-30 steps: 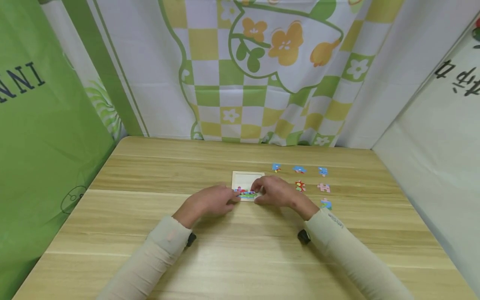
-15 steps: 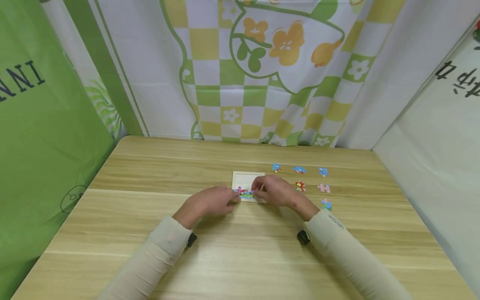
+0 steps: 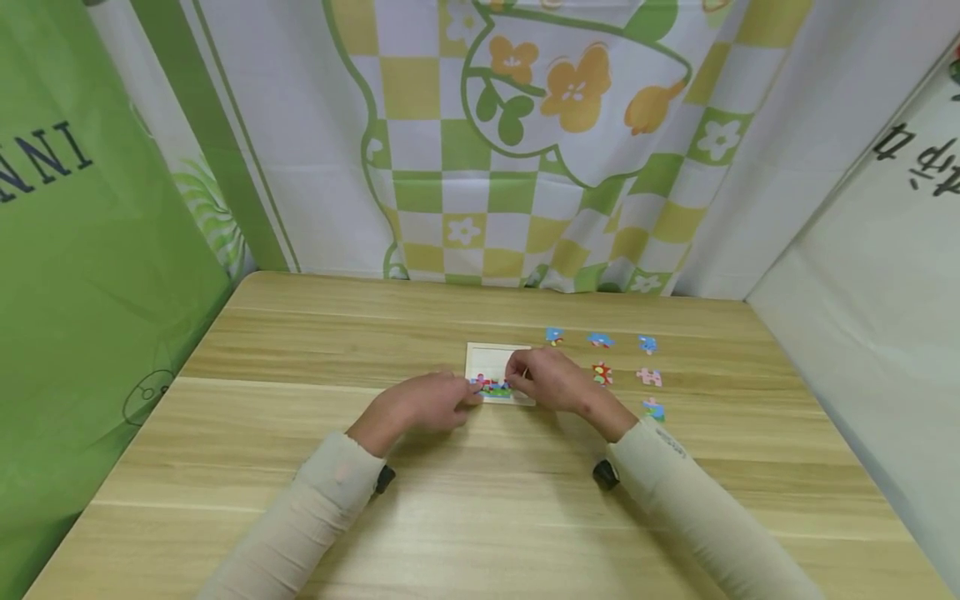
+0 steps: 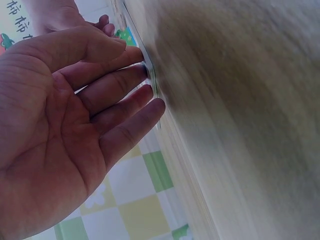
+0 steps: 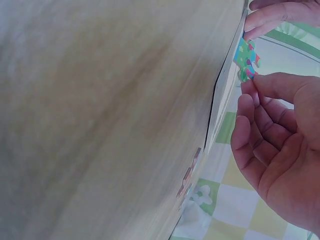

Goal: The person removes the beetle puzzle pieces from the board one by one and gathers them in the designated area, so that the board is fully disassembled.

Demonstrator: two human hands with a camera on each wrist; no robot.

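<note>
A small square wooden puzzle tray (image 3: 491,357) lies near the middle of the table, its lower part lined with colourful jigsaw pieces (image 3: 491,388). My left hand (image 3: 427,402) rests its fingertips on the tray's left edge; in the left wrist view its fingers (image 4: 122,90) are nearly straight and hold nothing. Over the right half of the tray, my right hand (image 3: 551,380) pinches a puzzle piece (image 5: 245,74) between thumb and forefinger, as the right wrist view shows. Its other fingers are loosely curled. From above, that piece is mostly hidden by the fingertips.
Right of the tray lie several loose pieces: blue ones (image 3: 600,340) at the back, a red one (image 3: 602,372), a pink one (image 3: 649,377) and a blue-green one (image 3: 654,409). The wooden table (image 3: 480,517) meets a patterned curtain (image 3: 465,200) at the back.
The right thumb and forefinger have closed together and shifted slightly up over the row of pieces, uncovering the tray's lower right corner. The left hand stays in place.
</note>
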